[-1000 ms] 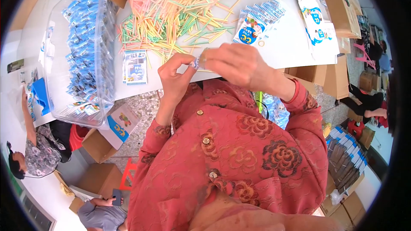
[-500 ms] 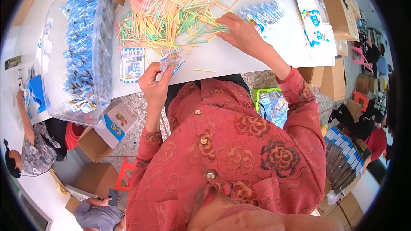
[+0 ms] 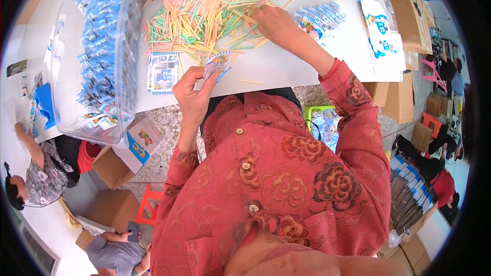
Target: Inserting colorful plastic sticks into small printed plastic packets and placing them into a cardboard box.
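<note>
My left hand [image 3: 194, 91] pinches a small blue-and-white printed packet [image 3: 218, 64] between thumb and fingers at the table's near edge. My right hand [image 3: 276, 24] reaches to the right side of a big heap of thin pastel sticks [image 3: 204, 25], coloured pink, yellow and green. Its fingers are drawn together among the sticks, and the fingertips are partly hidden, so what they grip cannot be made out. A stack of flat printed packets [image 3: 163, 72] lies left of my left hand. Beyond my right wrist lies a group of striped packets [image 3: 322, 19].
A clear plastic bin [image 3: 123, 71] full of blue-striped packets stands on the left of the white table [image 3: 286, 74]. One loose stick [image 3: 250, 82] lies near the front edge. Cardboard boxes [image 3: 409, 15] flank the right side. A green-rimmed basket [image 3: 322, 122] sits below. Other people work around.
My right hand has moved a little farther into the stick heap, and its fingers, apart before, have closed together. My left hand still holds the packet. The whole view has shifted slightly.
</note>
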### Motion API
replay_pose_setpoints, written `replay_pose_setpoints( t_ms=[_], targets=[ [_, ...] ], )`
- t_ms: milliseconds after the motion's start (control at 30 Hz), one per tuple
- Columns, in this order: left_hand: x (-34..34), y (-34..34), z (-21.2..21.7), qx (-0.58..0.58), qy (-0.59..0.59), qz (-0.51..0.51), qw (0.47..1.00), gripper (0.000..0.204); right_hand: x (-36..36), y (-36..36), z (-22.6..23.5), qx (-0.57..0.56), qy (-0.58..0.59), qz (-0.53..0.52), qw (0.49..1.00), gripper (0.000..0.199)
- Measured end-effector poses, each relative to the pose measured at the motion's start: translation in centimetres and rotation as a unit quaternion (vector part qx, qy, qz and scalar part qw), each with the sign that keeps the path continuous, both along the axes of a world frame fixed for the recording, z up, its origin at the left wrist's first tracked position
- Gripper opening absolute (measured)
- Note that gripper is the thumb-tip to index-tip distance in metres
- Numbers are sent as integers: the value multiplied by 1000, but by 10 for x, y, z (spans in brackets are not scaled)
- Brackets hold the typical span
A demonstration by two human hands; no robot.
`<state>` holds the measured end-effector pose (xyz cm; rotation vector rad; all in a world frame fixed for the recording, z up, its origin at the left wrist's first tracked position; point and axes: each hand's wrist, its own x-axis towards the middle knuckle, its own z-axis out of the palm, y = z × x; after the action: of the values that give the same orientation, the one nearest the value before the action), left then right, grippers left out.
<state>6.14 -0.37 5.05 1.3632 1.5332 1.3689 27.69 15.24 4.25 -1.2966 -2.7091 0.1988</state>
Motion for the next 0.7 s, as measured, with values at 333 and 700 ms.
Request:
replay_pose_setpoints(
  t_ms=[333,700],
  targets=[
    [6,2,3,20,-7,-28,999,10,1,-8,-8,53,28,-26,998,13],
    [12,6,0,16,0,-45,999,9,38,-13,-2,-197,281,-104,933,11]
  ],
)
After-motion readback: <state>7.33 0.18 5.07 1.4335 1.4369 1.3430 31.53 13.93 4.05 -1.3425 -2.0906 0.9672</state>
